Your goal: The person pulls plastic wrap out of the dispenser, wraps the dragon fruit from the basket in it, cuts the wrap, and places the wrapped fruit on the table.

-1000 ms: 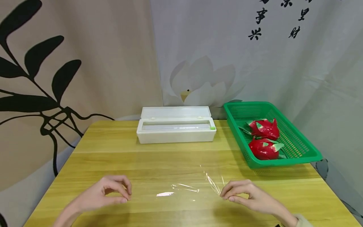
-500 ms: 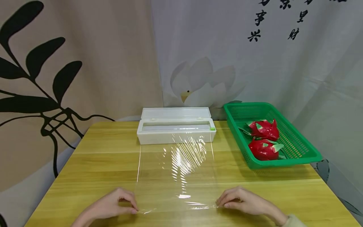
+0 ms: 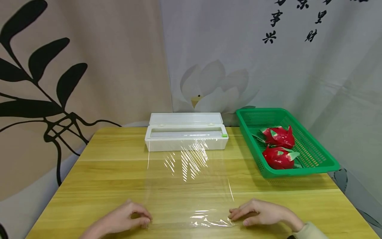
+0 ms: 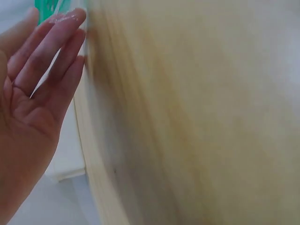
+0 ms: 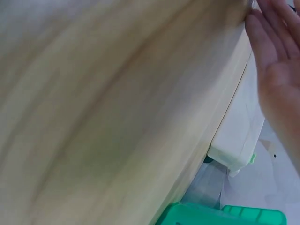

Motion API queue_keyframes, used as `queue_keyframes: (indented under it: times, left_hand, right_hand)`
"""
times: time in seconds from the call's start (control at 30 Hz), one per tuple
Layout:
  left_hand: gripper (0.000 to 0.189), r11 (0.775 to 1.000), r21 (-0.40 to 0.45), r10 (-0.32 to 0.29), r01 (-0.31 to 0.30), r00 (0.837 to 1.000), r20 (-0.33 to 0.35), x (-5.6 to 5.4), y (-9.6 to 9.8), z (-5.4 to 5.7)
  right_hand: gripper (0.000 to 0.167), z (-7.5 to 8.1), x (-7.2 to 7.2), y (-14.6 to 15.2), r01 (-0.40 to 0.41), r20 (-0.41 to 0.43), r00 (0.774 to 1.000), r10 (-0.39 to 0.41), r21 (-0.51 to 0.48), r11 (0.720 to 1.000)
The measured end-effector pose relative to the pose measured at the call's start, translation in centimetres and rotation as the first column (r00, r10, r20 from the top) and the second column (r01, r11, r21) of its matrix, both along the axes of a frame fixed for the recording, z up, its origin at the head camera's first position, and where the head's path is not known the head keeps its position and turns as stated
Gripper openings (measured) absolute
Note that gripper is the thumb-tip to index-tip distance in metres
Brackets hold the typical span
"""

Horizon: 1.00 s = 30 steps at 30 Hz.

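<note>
Curtain (image 3: 125,66), printed with dark leaves, a pale flower and black characters, forms the background. Wood-grain table (image 3: 98,172) fills the foreground. Transparent film (image 3: 189,176), streaked with glare, spreads over the middle of the tabletop toward the person. Green basket (image 3: 310,146) stands at the table's far right. White box (image 3: 186,126), lid raised, sits at the far edge, the film extending from its front. Left hand (image 3: 123,217) is at the film's near left corner; the left wrist view shows film against extended fingertips, thumb apart. Right hand (image 3: 262,211) is at the near right corner, thumb and fingers separated; contact cannot be told. Two red dragon fruits (image 3: 278,158) lie in the basket. Green tab (image 3: 224,135) marks the box's right end.
</note>
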<state>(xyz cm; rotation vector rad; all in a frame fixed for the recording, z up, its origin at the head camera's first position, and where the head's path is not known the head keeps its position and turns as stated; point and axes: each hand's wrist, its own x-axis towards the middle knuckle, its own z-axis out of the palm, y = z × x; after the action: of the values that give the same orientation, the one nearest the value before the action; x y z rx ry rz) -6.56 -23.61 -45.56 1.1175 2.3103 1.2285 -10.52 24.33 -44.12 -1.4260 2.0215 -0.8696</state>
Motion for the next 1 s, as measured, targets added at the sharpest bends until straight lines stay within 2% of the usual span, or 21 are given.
queue_keyframes:
  times: [0.1, 0.23, 0.3, 0.33, 0.4, 0.53, 0.57, 0.6, 0.63, 0.73, 0.8, 0.83, 0.87, 0.97, 1.0]
  left_hand:
    - [0.013, 0.998, -0.056, 0.024, -0.029, 0.995, -0.099, 0.4, 0.4, 0.0]
    - [0.014, 0.986, -0.155, 0.029, -0.056, 0.985, -0.169, 0.9, 0.9, 0.3]
    - [0.015, 0.977, -0.202, 0.024, -0.068, 0.977, -0.211, 1.1, 1.1, 0.5]
    - [0.016, 0.972, -0.220, 0.021, -0.078, 0.968, -0.251, 1.2, 1.2, 0.6]
    - [0.020, 0.963, -0.244, 0.016, -0.113, 0.930, -0.366, 1.4, 1.3, 0.5]
    - [0.037, 0.933, -0.286, 0.010, -0.217, 0.811, -0.586, 1.6, 1.3, 0.2]
    - [0.040, 0.924, -0.295, 0.010, -0.242, 0.789, -0.614, 1.7, 1.2, 0.2]
    - [0.043, 0.916, -0.306, 0.013, -0.258, 0.784, -0.621, 1.8, 1.2, 0.1]
    - [0.046, 0.908, -0.318, 0.021, -0.273, 0.787, -0.616, 2.0, 1.1, 0.0]
    - [0.053, 0.895, -0.351, 0.057, -0.276, 0.851, -0.523, 2.4, 0.7, 0.0]
    - [0.054, 0.889, -0.367, 0.092, -0.275, 0.891, -0.445, 2.6, 0.5, 0.0]
    - [0.052, 0.885, -0.372, 0.108, -0.282, 0.899, -0.424, 2.6, 0.5, 0.1]
    - [0.049, 0.882, -0.373, 0.120, -0.288, 0.902, -0.414, 2.5, 0.5, 0.1]
    - [0.038, 0.875, -0.361, 0.150, -0.322, 0.891, -0.429, 2.1, 0.9, 0.3]
    - [0.035, 0.875, -0.351, 0.155, -0.332, 0.881, -0.447, 1.9, 1.0, 0.3]
  right_hand:
    - [0.037, 0.3, 0.1, 0.4, -0.034, 0.019, 0.999, 0.034, 0.027, 0.999]
    - [0.040, 0.8, 0.3, 0.7, -0.063, 0.048, 0.997, 0.061, 0.054, 0.997]
    - [0.041, 1.1, 0.4, 0.7, -0.068, 0.051, 0.997, 0.064, 0.068, 0.995]
    - [0.042, 1.2, 0.4, 0.7, -0.069, 0.045, 0.997, 0.065, 0.076, 0.995]
    - [0.043, 1.4, 0.5, 0.7, -0.069, 0.028, 0.997, 0.067, 0.093, 0.993]
    - [0.045, 1.7, 0.6, 0.9, -0.070, -0.012, 0.997, 0.073, 0.128, 0.989]
    - [0.046, 1.8, 0.6, 1.0, -0.072, -0.021, 0.997, 0.075, 0.134, 0.988]
    - [0.046, 1.8, 0.7, 1.2, -0.074, -0.029, 0.996, 0.079, 0.141, 0.987]
    - [0.047, 1.9, 0.7, 1.3, -0.079, -0.031, 0.996, 0.085, 0.147, 0.986]
    - [0.049, 2.0, 0.8, 1.6, -0.098, -0.004, 0.995, 0.100, 0.166, 0.981]
    - [0.051, 2.0, 0.8, 1.7, -0.108, 0.047, 0.994, 0.101, 0.181, 0.978]
    - [0.052, 2.0, 0.8, 1.7, -0.112, 0.069, 0.992, 0.101, 0.185, 0.976]
    - [0.052, 2.0, 0.9, 1.6, -0.113, 0.095, 0.991, 0.097, 0.189, 0.975]
    - [0.053, 2.0, 0.8, 1.5, -0.118, 0.136, 0.986, 0.093, 0.189, 0.975]
    - [0.053, 2.0, 0.8, 1.5, -0.123, 0.135, 0.986, 0.099, 0.185, 0.975]
